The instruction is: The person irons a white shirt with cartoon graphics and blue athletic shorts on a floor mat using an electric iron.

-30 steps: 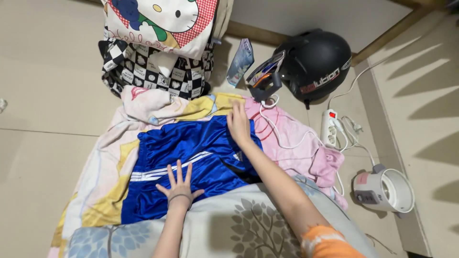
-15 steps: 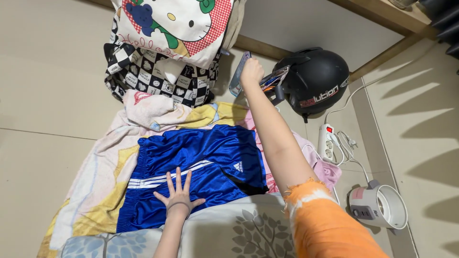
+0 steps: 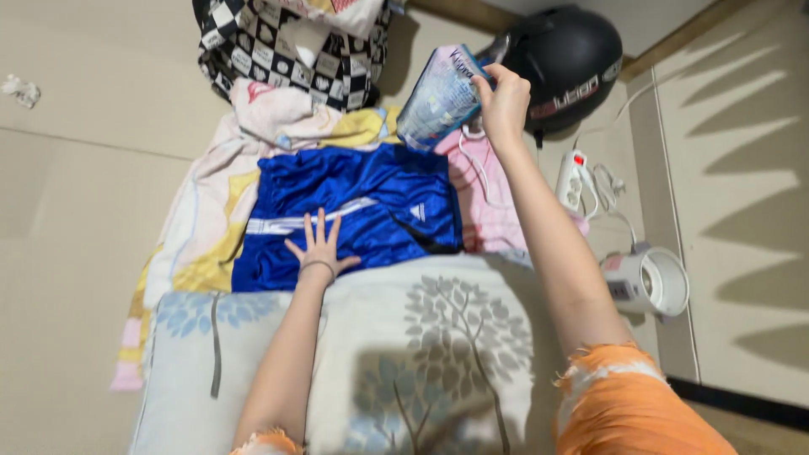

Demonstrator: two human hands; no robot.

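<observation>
A pair of shiny blue sports shorts (image 3: 354,211) with white stripes lies spread flat on a pastel blanket (image 3: 206,244) on the floor. My left hand (image 3: 318,249) rests flat on the lower edge of the shorts, fingers spread. My right hand (image 3: 504,101) is raised beyond the shorts and grips a clear plastic bottle (image 3: 440,99) with a blue printed label, held tilted above the blanket's far edge. A pink cloth (image 3: 484,202) lies under my right forearm.
A black helmet (image 3: 569,63) sits just beyond my right hand. A checkered black-and-white bag (image 3: 278,46) stands at the far side. A white power strip (image 3: 573,179) and a small white kettle (image 3: 645,282) are on the right. A tree-print cushion (image 3: 421,354) lies near me.
My right hand left the shorts, reached out to the bottle by the helmet, took hold of it and lifted it. My left hand stayed pressed on the shorts.
</observation>
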